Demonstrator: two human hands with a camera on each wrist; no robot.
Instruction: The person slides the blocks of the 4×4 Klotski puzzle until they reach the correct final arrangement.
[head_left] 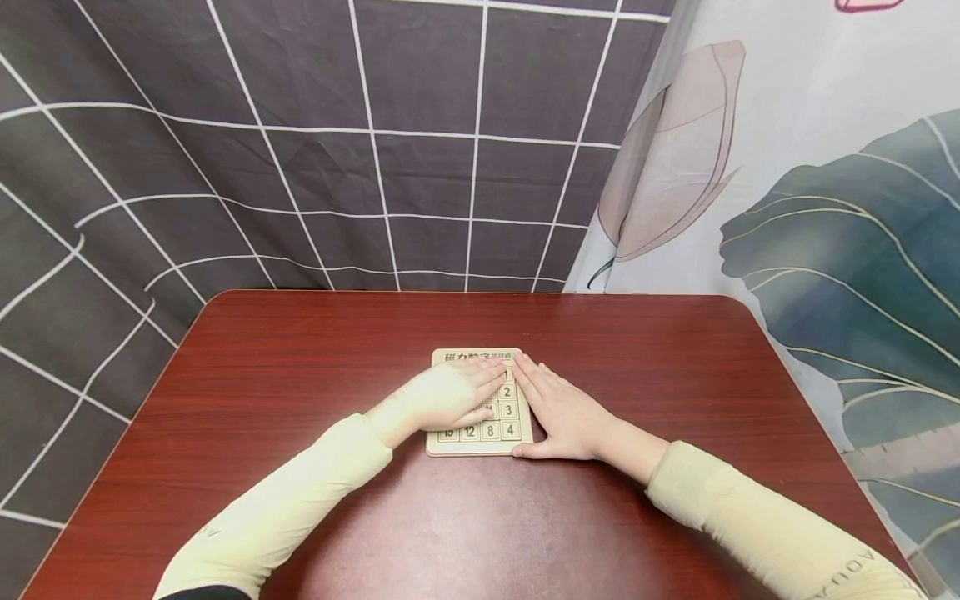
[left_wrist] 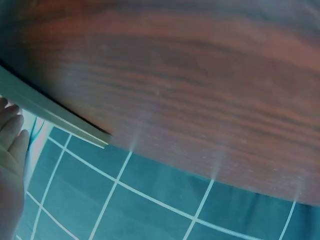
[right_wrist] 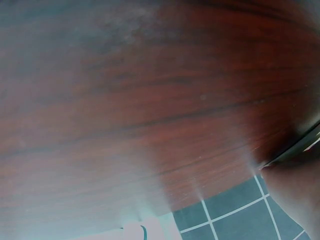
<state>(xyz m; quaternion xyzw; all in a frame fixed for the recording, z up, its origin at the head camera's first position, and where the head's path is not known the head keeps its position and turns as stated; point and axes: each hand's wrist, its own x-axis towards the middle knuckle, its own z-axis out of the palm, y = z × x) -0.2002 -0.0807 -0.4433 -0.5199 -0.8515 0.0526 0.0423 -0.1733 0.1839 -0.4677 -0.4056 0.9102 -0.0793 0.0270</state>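
A pale wooden number-slide puzzle [head_left: 472, 447] lies flat on the table, with numbered square tiles and dark lettering along its top edge. My left hand [head_left: 450, 396] lies across it with straight fingers, covering the upper and middle left tiles. At the right side of the puzzle is my right hand [head_left: 570, 417], its straight fingers touching the right edge near the top corner and its thumb at the lower right corner. The right column shows 1, 2, 3 and 4; the bottom row reads 15, 12, 8, 4. In both wrist views only the puzzle's side edge [left_wrist: 60, 117] appears.
The reddish-brown wooden table [head_left: 300, 350] has rounded far corners. Behind and to its left hangs a dark grey curtain [head_left: 315, 167] with white grid lines. A white curtain [head_left: 795, 167] with large leaf prints hangs on the right.
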